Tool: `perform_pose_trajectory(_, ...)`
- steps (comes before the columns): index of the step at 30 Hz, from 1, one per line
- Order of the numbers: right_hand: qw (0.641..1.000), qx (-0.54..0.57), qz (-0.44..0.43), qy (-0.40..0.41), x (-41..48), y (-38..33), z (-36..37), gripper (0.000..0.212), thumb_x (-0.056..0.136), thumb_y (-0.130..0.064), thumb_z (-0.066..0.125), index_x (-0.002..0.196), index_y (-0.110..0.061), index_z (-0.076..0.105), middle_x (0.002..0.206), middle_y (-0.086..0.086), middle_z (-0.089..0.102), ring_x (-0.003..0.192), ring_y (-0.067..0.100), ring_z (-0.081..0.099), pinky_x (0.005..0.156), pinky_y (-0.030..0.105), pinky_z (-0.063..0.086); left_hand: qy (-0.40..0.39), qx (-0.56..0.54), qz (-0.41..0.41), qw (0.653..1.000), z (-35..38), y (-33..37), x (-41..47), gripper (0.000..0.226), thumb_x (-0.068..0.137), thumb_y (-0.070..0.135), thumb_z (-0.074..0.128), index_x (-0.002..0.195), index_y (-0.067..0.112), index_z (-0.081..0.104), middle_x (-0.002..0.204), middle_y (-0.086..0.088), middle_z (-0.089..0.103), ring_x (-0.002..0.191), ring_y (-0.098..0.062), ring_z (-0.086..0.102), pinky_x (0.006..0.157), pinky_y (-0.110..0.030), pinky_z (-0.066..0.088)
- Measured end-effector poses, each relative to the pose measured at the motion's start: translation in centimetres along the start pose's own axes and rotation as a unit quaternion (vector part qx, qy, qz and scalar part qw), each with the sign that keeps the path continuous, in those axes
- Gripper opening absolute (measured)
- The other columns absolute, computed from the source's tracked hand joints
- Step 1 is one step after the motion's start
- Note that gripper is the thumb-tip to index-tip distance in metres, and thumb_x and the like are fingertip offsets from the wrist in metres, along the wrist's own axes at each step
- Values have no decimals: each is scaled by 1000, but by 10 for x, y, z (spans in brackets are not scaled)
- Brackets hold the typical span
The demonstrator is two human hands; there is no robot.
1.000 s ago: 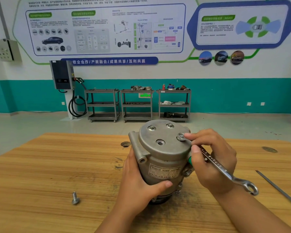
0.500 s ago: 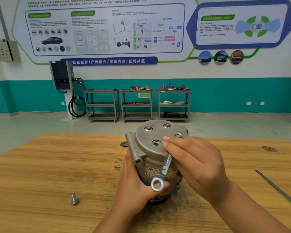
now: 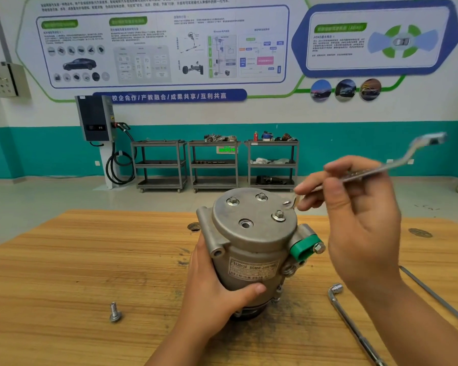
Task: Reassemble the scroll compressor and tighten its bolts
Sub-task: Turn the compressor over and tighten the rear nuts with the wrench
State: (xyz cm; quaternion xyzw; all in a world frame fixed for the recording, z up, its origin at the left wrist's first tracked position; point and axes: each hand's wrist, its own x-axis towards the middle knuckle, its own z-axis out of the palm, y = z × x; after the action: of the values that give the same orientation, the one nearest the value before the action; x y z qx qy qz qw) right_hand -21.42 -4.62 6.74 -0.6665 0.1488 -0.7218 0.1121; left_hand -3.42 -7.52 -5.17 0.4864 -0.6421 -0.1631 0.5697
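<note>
- Wooden table: under both grips, flat and steady. Leave the work sitting on it.
- Scroll compressor: upright on the table, inside the left grip, round cover facing up. Stop any twisting while pulling on a bolt.
- Right hand: up in the air, right of the cover, fingers pinching the middle of the wrench.
- Left hand: wrapped round the low side of the compressor, thumb across the front under the label. Squeeze hard and push back against each pull.
- L-shaped socket wrench: lying on the table below the right grip, not held.
- Wrench: blurry; far end poking up and away past the grip, near tip just beside the cover rim, not on any bolt. Set the tip flat and fully over a bolt head before pulling, to avoid slipping off.
- Seated bolts: three in the cover, left of the wrench tip. Best tightened a little each, going round, then firm.
- Loose bolt: standing on its head, well left of the left grip. Likely meant for the empty hole; start by finger, straight down.
- Empty hole: in the cover, above the left thumb.
</note>
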Motion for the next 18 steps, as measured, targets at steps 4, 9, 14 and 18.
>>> perform_pose_trajectory(4,979,90,180,32,9,14,-7,14,97,-11,37,95,-22,45,73,0,68,63,12,59,66,22,50,3,10,-1,1000,0,-1,0,126,34,87,68,142,31,36,127,37,37,123,13,35,91,-3,32)
perform_pose_trajectory(9,944,176,279,25,15,27,-16,23,99,3,29,91,-13,43,68,3,68,57,11,59,60,21,51,1,9,5,1000,0,-2,1,124,36,82,72,143,31,34,128,39,35,124,15,33,90,2,29)
perform_pose_trajectory(14,924,208,319,9,12,33,-16,20,100,1,29,91,-12,42,72,5,70,62,11,62,61,22,51,2,7,8,1000,1,-1,1,124,36,84,71,143,32,35,130,33,39,124,11,37,95,-11,34)
perform_pose_trajectory(18,907,214,357,67,3,44,-12,21,101,-4,31,90,-17,44,70,-1,69,69,7,62,70,27,43,0,1,5,1000,1,0,1,122,36,87,70,142,39,32,129,32,41,125,7,39,97,-21,36)
